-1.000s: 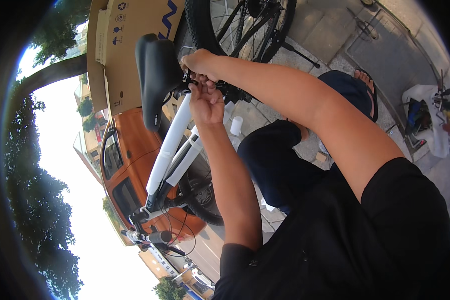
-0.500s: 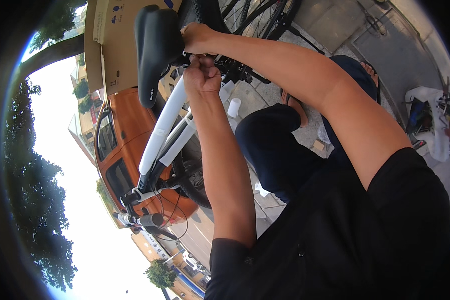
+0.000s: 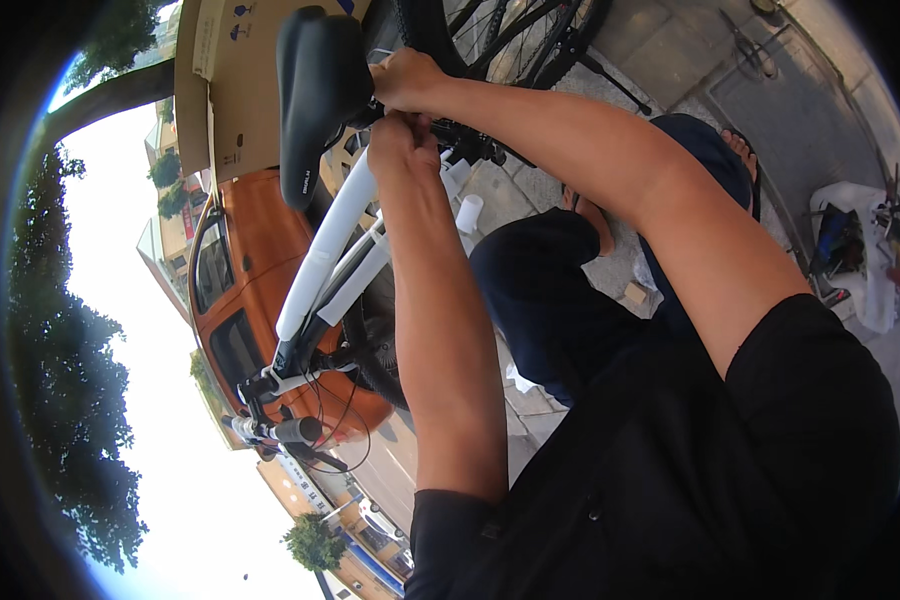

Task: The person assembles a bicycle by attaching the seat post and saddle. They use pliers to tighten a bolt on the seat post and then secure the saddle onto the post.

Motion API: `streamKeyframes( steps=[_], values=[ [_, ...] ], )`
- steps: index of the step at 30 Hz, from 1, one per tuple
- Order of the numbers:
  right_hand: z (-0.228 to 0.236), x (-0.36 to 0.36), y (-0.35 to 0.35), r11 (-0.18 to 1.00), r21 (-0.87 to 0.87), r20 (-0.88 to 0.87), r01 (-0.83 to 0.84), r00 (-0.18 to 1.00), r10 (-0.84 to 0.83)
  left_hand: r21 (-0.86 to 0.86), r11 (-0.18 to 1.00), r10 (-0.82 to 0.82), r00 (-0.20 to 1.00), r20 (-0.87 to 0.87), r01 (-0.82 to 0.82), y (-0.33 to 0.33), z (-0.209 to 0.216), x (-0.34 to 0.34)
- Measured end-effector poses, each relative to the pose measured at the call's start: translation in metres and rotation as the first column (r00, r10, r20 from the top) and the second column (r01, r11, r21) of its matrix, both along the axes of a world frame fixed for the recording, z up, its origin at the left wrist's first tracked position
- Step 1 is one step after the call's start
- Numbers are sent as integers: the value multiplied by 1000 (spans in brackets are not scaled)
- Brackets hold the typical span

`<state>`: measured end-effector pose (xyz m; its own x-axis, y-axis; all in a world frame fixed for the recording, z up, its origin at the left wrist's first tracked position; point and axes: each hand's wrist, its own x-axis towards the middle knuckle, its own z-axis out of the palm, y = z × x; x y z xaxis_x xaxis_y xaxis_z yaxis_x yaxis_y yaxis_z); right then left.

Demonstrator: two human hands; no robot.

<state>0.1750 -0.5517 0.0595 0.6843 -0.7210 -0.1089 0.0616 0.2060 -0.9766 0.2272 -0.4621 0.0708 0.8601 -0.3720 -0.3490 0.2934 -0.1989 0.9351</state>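
Note:
A bicycle with a black saddle (image 3: 320, 100) and a frame wrapped in white padding (image 3: 332, 238) stands before me. Under the saddle, at the seat post, my left hand (image 3: 400, 143) is closed, its fingertips curled in against the parts there. What those fingers grip is hidden. Just beyond it my right hand (image 3: 407, 80) is closed beside the rear of the saddle; whatever lies in its grasp is covered by the fingers. The rear wheel (image 3: 510, 40) is past my right hand. The handlebar grip (image 3: 298, 430) is at the other end of the frame.
A large cardboard box (image 3: 245, 100) stands behind the saddle, and an orange vehicle (image 3: 260, 260) is parked beyond the frame. My bent legs (image 3: 560, 300) are close to the bicycle. On the paving (image 3: 660, 60) at the right lies a white bag (image 3: 875, 270) with tools and parts.
My left hand has rolled over at the seat post, and its fingers have turned inward, out of sight. My right hand stays closed by the saddle. The view has shifted slightly.

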Motion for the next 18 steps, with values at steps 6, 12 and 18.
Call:
streamKeyframes(
  steps=[6, 12, 18],
  values=[
    [0, 8, -6, 920, -390, -61, 48, 995, -78, -12, 999, 40, 998, -46, -40, -6, 9, -15],
    [-14, 29, -15, 801, -578, 87, 156, 988, -129, 71, 997, 37, 999, -37, -35, 1, 17, -24],
    [-22, 37, -21, 982, -169, 128, 87, 990, -66, 14, 993, 120, 993, -1, -120, -4, 9, -23]
  ],
)
